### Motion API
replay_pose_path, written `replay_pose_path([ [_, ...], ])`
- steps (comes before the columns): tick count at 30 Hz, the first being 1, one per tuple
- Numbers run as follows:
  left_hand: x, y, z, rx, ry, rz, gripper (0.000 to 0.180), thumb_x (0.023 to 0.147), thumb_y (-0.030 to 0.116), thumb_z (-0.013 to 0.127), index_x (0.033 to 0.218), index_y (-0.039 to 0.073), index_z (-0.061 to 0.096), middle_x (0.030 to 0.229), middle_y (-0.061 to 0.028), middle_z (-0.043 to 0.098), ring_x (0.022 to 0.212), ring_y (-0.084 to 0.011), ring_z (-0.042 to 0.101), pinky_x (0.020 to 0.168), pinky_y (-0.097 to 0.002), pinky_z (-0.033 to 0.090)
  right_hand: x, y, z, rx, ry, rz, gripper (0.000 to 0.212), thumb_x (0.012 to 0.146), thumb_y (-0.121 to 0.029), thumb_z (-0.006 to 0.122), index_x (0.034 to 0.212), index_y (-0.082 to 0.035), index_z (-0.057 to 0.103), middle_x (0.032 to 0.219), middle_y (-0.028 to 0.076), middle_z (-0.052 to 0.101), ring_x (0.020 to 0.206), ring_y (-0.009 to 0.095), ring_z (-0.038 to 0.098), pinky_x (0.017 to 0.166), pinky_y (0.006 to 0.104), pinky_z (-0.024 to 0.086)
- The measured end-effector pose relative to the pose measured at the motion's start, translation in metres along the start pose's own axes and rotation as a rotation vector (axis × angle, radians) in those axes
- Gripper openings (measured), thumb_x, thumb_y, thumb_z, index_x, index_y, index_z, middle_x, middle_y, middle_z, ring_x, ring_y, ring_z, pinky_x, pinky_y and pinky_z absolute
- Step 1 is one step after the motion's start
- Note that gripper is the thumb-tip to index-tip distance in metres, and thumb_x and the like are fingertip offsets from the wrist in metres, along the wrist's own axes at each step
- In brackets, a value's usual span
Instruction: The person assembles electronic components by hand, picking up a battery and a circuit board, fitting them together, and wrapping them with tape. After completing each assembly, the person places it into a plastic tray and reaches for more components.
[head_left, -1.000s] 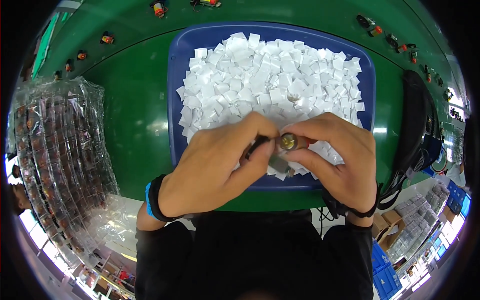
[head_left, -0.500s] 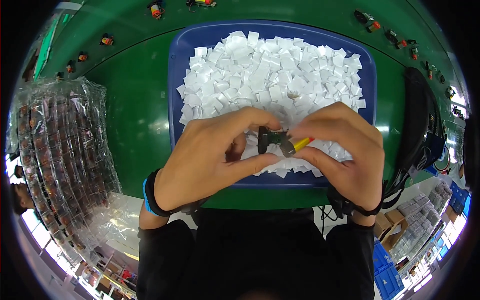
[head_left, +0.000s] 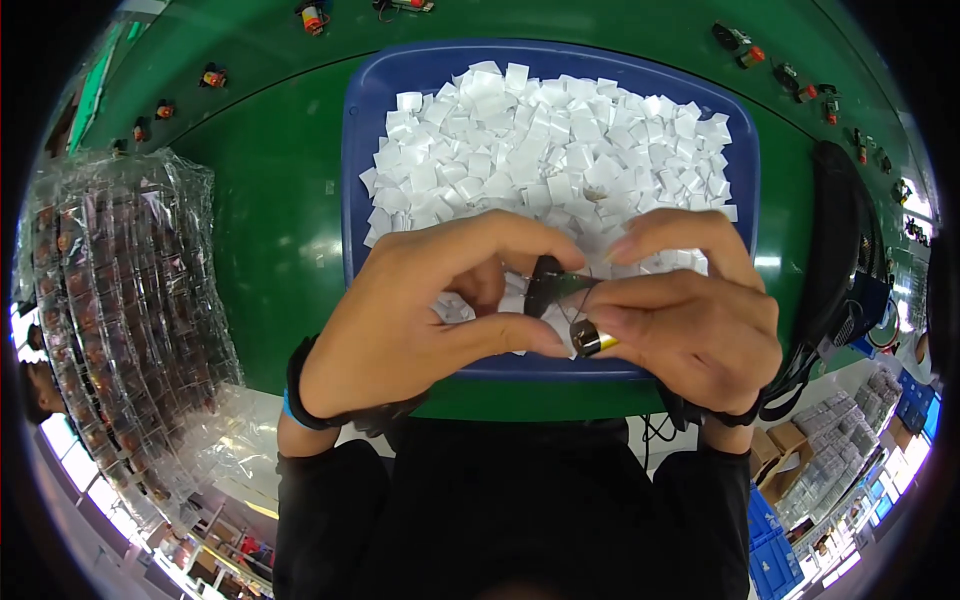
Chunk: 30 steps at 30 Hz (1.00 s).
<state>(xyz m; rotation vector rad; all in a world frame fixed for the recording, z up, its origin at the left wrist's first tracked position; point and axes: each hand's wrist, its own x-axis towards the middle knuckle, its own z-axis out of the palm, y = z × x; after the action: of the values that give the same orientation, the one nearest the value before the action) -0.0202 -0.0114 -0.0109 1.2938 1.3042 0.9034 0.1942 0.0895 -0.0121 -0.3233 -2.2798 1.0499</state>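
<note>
My left hand (head_left: pixel 420 310) is closed, pinching a small black plastic part (head_left: pixel 546 287) between thumb and index finger. Thin dark wires run from this part toward my right hand (head_left: pixel 695 320). In that hand's fingers is a small yellow cylinder with a dark end (head_left: pixel 586 339), which looks like a battery; most of it is hidden behind the fingers. The right index finger is lifted and bent above the wires. Both hands are over the front of a blue tray (head_left: pixel 354 190) heaped with small white paper squares (head_left: pixel 540 140).
On the left of the green table (head_left: pixel 265 230) lies clear plastic packaging with rows of pockets (head_left: pixel 120 300). A black bag (head_left: pixel 835 230) stands at the right edge. Several small black, orange and red assemblies (head_left: pixel 312 18) are spread along the far side.
The yellow cylinder has swung down and right, with its dark end now pointing left. My right fingers have shifted around it, and the black part has tilted, showing the wires.
</note>
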Motion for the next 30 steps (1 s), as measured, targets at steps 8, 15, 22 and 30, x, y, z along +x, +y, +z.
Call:
replay_pose_path([
  [8,0.008,-0.002,-0.003,-0.703,-0.14,-0.277,0.031,0.093,0.003,0.065,0.123,0.004,0.058,0.101,-0.0068,0.061,0.07,-0.0089,0.061,0.058,-0.0233,0.054,0.002,-0.009,0.008,-0.168,0.056,-0.079,0.028,0.066,-0.001,0.085,0.089,0.0,0.07,0.088,0.012,0.075,0.089,0.028,0.07,0.068,0.0324,0.059],
  [15,0.01,-0.006,0.009,-0.663,-0.069,-0.256,0.03,0.093,-0.007,0.052,0.123,-0.004,0.055,0.104,-0.0111,0.062,0.083,-0.0133,0.065,0.064,-0.0265,0.061,0.001,-0.008,0.016,-0.344,0.125,-0.076,0.023,0.066,0.004,0.082,0.085,0.001,0.069,0.089,0.012,0.074,0.086,0.026,0.071,0.064,0.0313,0.06],
  [22,0.004,-0.002,0.021,-0.322,0.051,-0.139,0.035,0.09,-0.011,0.057,0.124,-0.003,0.056,0.108,-0.0103,0.062,0.09,-0.0146,0.065,0.068,-0.0279,0.062,0.004,-0.01,0.015,-0.329,0.16,-0.021,0.021,0.068,0.007,0.082,0.082,0.003,0.066,0.088,0.014,0.074,0.084,0.03,0.071,0.068,0.0333,0.059],
  [30,0.007,-0.001,0.015,-0.453,-0.004,-0.183,0.033,0.093,-0.003,0.064,0.124,-0.004,0.054,0.109,-0.0152,0.066,0.088,-0.018,0.069,0.07,-0.0291,0.063,0.007,-0.007,0.012,-0.402,0.175,-0.082,0.022,0.068,0.005,0.083,0.083,0.004,0.066,0.087,0.018,0.072,0.083,0.03,0.07,0.069,0.0332,0.056],
])
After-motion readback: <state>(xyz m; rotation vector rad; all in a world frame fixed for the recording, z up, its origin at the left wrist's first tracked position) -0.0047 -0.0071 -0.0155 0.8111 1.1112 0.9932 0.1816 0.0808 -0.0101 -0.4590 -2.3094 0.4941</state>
